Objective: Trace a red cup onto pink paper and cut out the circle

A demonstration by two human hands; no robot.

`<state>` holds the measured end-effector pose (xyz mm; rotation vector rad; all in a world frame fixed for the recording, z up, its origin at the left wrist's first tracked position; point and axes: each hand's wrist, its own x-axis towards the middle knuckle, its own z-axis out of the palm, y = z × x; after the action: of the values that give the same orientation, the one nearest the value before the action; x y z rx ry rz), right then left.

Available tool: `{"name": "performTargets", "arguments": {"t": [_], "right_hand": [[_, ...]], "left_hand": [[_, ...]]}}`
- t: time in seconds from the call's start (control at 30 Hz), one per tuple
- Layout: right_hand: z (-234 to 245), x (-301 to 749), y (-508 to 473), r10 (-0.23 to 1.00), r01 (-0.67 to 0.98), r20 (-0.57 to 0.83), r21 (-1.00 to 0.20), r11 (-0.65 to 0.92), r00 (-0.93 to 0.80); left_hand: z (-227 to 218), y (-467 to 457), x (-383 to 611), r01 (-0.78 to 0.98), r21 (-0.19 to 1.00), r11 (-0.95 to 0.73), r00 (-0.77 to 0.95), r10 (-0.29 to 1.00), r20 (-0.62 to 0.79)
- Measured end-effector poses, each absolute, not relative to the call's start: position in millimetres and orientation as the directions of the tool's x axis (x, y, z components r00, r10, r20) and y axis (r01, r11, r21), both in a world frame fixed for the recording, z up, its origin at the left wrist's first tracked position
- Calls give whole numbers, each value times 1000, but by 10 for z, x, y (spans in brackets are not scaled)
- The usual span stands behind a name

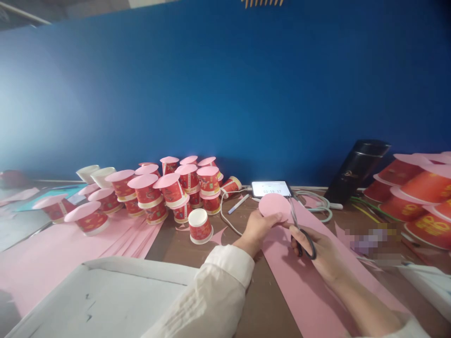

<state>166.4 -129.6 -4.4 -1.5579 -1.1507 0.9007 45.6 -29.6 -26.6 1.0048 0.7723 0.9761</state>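
Note:
My left hand [259, 227] pinches the lower edge of a round pink paper disc [273, 206], thumb on top. Black-handled scissors [308, 244] are in my right hand [322, 256], with the fingers around the handle loops. Their blades point away from me and lie along the right edge of the disc; whether they touch the paper I cannot tell. Beneath both hands a long pink paper sheet [310, 300] lies on the brown table. Left of my left hand stands an upside-down red paper cup [200, 227] with a bare white base.
Several red cups topped with pink discs [171, 190] are stacked at the left; more cups [428, 188] stand at the right. A phone [269, 188] showing a timer leans near the blue wall [225, 94]. A black flask [357, 169], a marker [238, 204] and a white tray [116, 300] are nearby.

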Motion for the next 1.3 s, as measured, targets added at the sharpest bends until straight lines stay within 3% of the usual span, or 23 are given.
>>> {"name": "performTargets", "arguments": {"t": [0.33, 1.3], "right_hand": [[-37, 1700, -1288, 961, 321, -34, -939, -125, 275], [-39, 1720, -1285, 959, 320, -69, -934, -159, 276]], "left_hand": [[-261, -304, 457, -266, 947, 182, 369, 926, -75], [-271, -295, 477, -295, 933, 206, 364, 927, -90]]}}
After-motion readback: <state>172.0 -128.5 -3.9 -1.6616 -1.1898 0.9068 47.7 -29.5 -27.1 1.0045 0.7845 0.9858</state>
